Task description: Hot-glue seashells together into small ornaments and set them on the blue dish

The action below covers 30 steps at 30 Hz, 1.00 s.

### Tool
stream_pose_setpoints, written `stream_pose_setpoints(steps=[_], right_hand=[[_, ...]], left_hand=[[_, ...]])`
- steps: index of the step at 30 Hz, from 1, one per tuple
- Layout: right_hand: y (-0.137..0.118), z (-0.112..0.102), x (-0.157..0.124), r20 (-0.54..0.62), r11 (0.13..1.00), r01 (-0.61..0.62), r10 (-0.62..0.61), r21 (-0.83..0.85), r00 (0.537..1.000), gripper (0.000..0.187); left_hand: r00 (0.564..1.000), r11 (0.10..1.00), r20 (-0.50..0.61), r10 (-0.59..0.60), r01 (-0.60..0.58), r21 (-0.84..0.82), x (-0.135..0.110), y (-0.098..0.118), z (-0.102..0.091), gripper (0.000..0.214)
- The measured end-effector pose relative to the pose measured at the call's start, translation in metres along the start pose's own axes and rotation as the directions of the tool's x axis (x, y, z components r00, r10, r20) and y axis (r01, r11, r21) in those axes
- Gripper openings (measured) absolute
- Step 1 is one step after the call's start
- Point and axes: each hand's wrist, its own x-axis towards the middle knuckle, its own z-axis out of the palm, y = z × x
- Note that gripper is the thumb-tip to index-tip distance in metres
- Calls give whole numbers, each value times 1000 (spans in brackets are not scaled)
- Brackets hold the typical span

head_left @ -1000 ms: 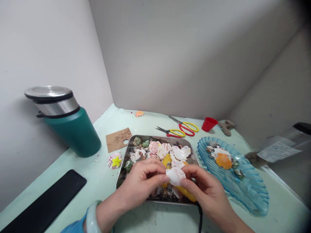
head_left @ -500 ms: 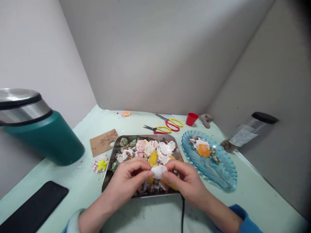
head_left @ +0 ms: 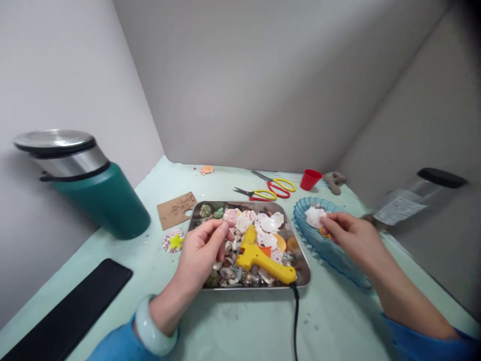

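A steel tray [head_left: 302,264] full of mixed seashells sits in front of me, with a yellow glue gun [head_left: 263,258] lying across the shells, its black cord running toward me. My left hand [head_left: 203,248] hovers over the tray's left side, fingers pinched together near the shells; anything between them is too small to make out. My right hand [head_left: 349,233] reaches over the blue glass dish [head_left: 319,246] to the right and pinches a white scallop shell [head_left: 313,216] above the other shells in the dish.
A green flask with a steel lid [head_left: 86,185] stands at the left. A black slab [head_left: 71,313] lies near left. Two yellow-handled scissors [head_left: 268,189], a red cup [head_left: 310,179], a cardboard tag [head_left: 176,208], a shell with a yellow star [head_left: 173,240] and a clear jar [head_left: 417,200] surround the tray.
The hands held one white shell together over the tray; now they have parted. The right hand has carried the shell to the blue dish, uncovering the glue gun.
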Motion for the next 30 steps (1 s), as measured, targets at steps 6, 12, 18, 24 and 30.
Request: stream_pose_setpoints(steps=[6, 12, 18, 24, 30], right_hand=[[17, 6, 12, 75, 969, -18, 38, -245, 996, 31], [12, 3, 10, 78, 948, -16, 43, -319, 996, 30], [10, 3, 7, 48, 886, -56, 88, -460, 995, 38], [7, 4, 3, -9, 812, -94, 108, -575, 994, 35], [-33, -10, -23, 75, 853, 70, -36, -517, 997, 40]], left_hand=[[998, 1000, -62, -9, 9, 1, 3, 2, -4, 30], [999, 996, -39, 14, -10, 91, 4, 0, -9, 32], [998, 992, -54, 37, -30, 123, 7, -3, -11, 34], [999, 992, -32, 21, -16, 123, 6, 0, -10, 34], [997, 992, -51, 53, -46, 120, 6, -1, -10, 33]])
